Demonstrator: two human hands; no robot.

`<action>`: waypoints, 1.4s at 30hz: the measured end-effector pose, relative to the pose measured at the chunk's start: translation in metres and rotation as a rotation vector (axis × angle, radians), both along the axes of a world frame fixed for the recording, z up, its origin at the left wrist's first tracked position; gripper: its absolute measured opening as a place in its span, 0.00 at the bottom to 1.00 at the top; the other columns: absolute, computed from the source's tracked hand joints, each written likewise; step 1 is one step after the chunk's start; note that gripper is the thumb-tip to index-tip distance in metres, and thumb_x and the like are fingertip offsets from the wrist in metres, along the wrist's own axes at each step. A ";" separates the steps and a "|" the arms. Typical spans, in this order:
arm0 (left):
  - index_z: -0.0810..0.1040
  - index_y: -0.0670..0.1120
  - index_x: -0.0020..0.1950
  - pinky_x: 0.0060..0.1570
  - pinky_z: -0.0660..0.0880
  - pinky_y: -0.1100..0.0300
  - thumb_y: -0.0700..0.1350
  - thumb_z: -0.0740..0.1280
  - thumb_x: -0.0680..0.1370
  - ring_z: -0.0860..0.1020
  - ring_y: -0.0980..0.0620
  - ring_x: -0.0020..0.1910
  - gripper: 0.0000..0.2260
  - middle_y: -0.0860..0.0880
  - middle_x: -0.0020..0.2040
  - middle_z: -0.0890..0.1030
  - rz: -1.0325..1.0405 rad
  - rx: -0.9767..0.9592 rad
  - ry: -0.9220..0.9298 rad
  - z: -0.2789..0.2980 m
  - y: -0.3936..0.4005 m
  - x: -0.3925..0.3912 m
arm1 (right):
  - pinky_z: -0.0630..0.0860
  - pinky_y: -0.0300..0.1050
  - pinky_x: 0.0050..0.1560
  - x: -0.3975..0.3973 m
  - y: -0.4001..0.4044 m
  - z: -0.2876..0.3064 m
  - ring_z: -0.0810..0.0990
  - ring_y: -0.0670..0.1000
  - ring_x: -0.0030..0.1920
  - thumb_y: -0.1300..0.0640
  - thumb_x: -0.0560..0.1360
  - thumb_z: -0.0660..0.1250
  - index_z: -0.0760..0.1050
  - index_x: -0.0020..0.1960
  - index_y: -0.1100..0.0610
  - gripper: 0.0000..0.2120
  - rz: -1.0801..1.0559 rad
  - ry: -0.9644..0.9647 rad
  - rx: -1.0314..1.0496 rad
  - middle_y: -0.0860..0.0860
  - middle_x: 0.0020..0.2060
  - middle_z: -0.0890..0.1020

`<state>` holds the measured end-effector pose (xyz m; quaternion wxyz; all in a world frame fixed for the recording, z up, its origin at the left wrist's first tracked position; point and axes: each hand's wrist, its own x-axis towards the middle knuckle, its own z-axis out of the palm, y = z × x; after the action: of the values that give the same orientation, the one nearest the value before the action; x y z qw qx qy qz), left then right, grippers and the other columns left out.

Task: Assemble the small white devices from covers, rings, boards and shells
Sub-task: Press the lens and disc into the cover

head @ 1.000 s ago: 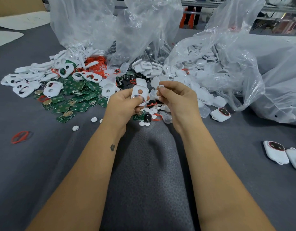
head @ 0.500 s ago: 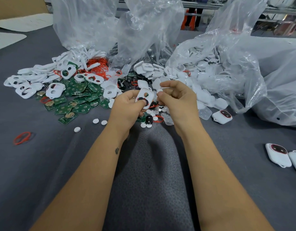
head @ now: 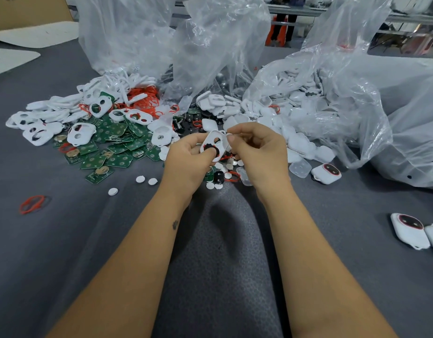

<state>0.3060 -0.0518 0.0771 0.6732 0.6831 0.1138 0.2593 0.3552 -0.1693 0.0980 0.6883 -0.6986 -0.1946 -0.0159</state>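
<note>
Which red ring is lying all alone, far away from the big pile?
The red ring at the far left of the grey table. It lies by itself on bare cloth, while the other red rings are tangled among the white covers.

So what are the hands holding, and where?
The left hand grips a white cover by its lower end; the right hand pinches its top edge.

A dark grey felt-like cloth (head: 64,240) is covering the work surface and filling most of the view. At the far left, a brown cardboard sheet (head: 27,8) and 2 pale flat panels (head: 39,34) are lying on it. Beyond the far edge, metal shelving rails (head: 295,11) are running across, with an orange object (head: 276,35) standing beneath them. Even, soft light is falling from overhead.
</note>
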 end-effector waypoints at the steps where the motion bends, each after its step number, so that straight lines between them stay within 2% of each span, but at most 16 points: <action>1: 0.81 0.51 0.44 0.28 0.69 0.72 0.32 0.64 0.74 0.75 0.62 0.25 0.14 0.56 0.29 0.81 -0.003 -0.001 0.000 0.000 0.000 0.000 | 0.79 0.45 0.45 0.000 0.000 0.000 0.79 0.47 0.38 0.67 0.72 0.69 0.81 0.40 0.51 0.11 0.001 0.005 -0.001 0.51 0.36 0.83; 4: 0.81 0.51 0.44 0.28 0.69 0.72 0.31 0.64 0.74 0.75 0.63 0.25 0.15 0.56 0.29 0.81 -0.012 0.002 -0.001 0.001 0.001 0.000 | 0.79 0.44 0.44 0.000 0.001 0.002 0.79 0.46 0.37 0.67 0.72 0.69 0.81 0.40 0.52 0.11 0.015 -0.003 -0.016 0.50 0.35 0.83; 8: 0.81 0.50 0.45 0.28 0.69 0.73 0.30 0.64 0.75 0.76 0.64 0.27 0.15 0.57 0.30 0.82 -0.025 0.007 -0.007 0.002 -0.001 -0.002 | 0.75 0.33 0.39 -0.001 0.002 0.001 0.76 0.41 0.35 0.70 0.72 0.69 0.78 0.44 0.53 0.12 0.023 -0.021 -0.066 0.48 0.35 0.80; 14: 0.82 0.48 0.46 0.29 0.70 0.73 0.30 0.64 0.75 0.77 0.63 0.28 0.14 0.55 0.32 0.83 -0.048 -0.002 -0.002 0.004 -0.004 -0.004 | 0.77 0.37 0.44 0.001 0.003 -0.002 0.80 0.44 0.39 0.66 0.72 0.70 0.80 0.41 0.51 0.10 -0.028 -0.103 -0.208 0.46 0.36 0.83; 17: 0.81 0.49 0.45 0.28 0.69 0.72 0.30 0.64 0.75 0.75 0.63 0.27 0.15 0.55 0.31 0.82 -0.050 0.009 0.008 0.005 -0.004 -0.004 | 0.76 0.38 0.45 0.000 0.004 -0.004 0.80 0.46 0.41 0.65 0.72 0.70 0.81 0.42 0.52 0.09 -0.031 -0.127 -0.217 0.49 0.40 0.83; 22: 0.81 0.48 0.45 0.28 0.69 0.71 0.31 0.64 0.75 0.75 0.63 0.27 0.13 0.55 0.30 0.81 -0.041 0.008 0.014 0.005 -0.003 -0.004 | 0.74 0.33 0.41 0.000 0.004 -0.003 0.78 0.41 0.37 0.66 0.72 0.70 0.79 0.39 0.49 0.12 -0.034 -0.141 -0.170 0.43 0.35 0.81; 25: 0.81 0.48 0.46 0.28 0.69 0.71 0.31 0.64 0.75 0.75 0.62 0.26 0.12 0.55 0.30 0.81 -0.026 0.009 0.026 0.004 -0.003 -0.004 | 0.76 0.36 0.41 0.001 0.004 -0.003 0.78 0.44 0.37 0.65 0.72 0.70 0.80 0.40 0.49 0.11 -0.035 -0.101 -0.169 0.47 0.36 0.82; 27: 0.81 0.49 0.45 0.28 0.69 0.71 0.32 0.65 0.75 0.75 0.63 0.26 0.13 0.55 0.30 0.82 -0.013 0.014 0.027 0.004 -0.003 -0.003 | 0.76 0.34 0.38 0.001 0.004 -0.002 0.77 0.42 0.35 0.65 0.72 0.71 0.80 0.40 0.51 0.10 -0.023 -0.065 -0.146 0.50 0.35 0.82; 29: 0.81 0.50 0.44 0.28 0.69 0.71 0.32 0.65 0.75 0.75 0.63 0.26 0.13 0.56 0.30 0.82 0.017 0.018 0.025 0.004 -0.002 -0.003 | 0.74 0.31 0.33 0.000 0.004 -0.001 0.76 0.39 0.31 0.67 0.73 0.70 0.79 0.39 0.51 0.11 -0.005 -0.022 -0.092 0.48 0.32 0.80; 33: 0.82 0.52 0.43 0.28 0.70 0.69 0.33 0.66 0.75 0.75 0.60 0.27 0.13 0.54 0.31 0.82 0.013 -0.007 0.029 0.003 0.001 -0.003 | 0.76 0.37 0.38 -0.001 0.001 0.000 0.78 0.45 0.34 0.68 0.72 0.69 0.80 0.39 0.51 0.12 0.030 0.021 -0.018 0.48 0.32 0.80; 38: 0.82 0.51 0.45 0.27 0.69 0.70 0.33 0.65 0.75 0.74 0.61 0.27 0.13 0.54 0.32 0.82 -0.024 -0.010 0.010 0.005 0.004 -0.004 | 0.78 0.41 0.42 -0.002 0.002 0.003 0.79 0.49 0.37 0.69 0.72 0.70 0.80 0.39 0.54 0.11 0.051 0.040 0.016 0.50 0.33 0.82; 42: 0.82 0.50 0.47 0.30 0.70 0.73 0.31 0.66 0.75 0.77 0.64 0.30 0.14 0.56 0.34 0.84 -0.033 0.014 -0.010 0.007 0.001 -0.006 | 0.79 0.41 0.44 -0.001 0.002 0.001 0.79 0.47 0.37 0.70 0.71 0.71 0.80 0.41 0.53 0.12 0.034 0.040 -0.013 0.49 0.34 0.81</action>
<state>0.3003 -0.0507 0.0845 0.6731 0.6883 0.0972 0.2525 0.3543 -0.1669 0.0993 0.6878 -0.6997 -0.1928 0.0112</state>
